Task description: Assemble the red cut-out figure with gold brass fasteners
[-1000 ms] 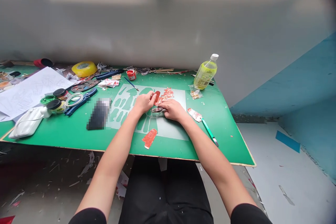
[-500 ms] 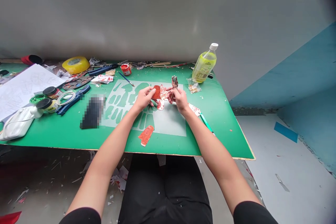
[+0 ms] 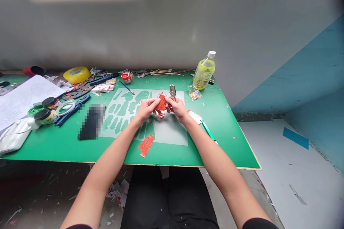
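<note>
Red piece, edge in left grip

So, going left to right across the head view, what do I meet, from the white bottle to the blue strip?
White bottle → dark pixelated slab → small red jar → left hand → red piece held between the hands → right hand → bottle of yellow-green liquid → blue strip on the floor.

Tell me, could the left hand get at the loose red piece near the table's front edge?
Probably yes: the loose red piece lies uncovered, though the left hand may first need to release the darker red piece it holds.
</note>
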Available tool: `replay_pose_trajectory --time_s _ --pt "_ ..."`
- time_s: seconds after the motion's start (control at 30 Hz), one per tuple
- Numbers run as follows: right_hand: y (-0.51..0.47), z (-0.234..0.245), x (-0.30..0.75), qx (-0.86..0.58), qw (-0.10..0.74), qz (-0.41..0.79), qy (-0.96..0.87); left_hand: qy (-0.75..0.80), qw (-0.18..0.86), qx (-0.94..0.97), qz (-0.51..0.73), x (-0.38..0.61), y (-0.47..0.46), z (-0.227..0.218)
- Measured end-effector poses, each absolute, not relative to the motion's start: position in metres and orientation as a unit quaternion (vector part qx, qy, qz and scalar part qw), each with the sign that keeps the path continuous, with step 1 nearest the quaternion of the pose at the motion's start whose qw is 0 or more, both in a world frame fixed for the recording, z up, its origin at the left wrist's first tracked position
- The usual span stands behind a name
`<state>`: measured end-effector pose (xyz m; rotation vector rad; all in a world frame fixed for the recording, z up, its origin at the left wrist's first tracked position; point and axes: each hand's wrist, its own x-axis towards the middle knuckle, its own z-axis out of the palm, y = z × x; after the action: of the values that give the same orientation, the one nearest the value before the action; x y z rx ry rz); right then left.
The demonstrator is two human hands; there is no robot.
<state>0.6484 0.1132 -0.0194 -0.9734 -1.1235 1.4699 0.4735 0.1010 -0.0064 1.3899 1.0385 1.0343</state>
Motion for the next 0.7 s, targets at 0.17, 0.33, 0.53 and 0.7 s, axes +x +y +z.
replay_pose_trajectory --time_s 0.17,0.33,0.53,0.7 --pt "0.113 -0.021 0.647 -0.4 0.498 0.637 -0.431 0.44 0.507 0.598 0.438 0.474 0.099 -0.006" --pt "0.112 -0.02 0.647 -0.388 0.523 0.621 -0.436 0.443 0.499 0.593 0.45 0.475 0.1 -0.01" --pt "0.105 -0.015 0.644 -0.347 0.522 0.586 -0.513 0.381 0.609 0.492 0.493 0.471 0.102 -0.005" --pt "0.101 -0.012 0.643 -0.334 0.503 0.604 -0.521 0.342 0.728 0.433 0.406 0.464 0.095 0.01"
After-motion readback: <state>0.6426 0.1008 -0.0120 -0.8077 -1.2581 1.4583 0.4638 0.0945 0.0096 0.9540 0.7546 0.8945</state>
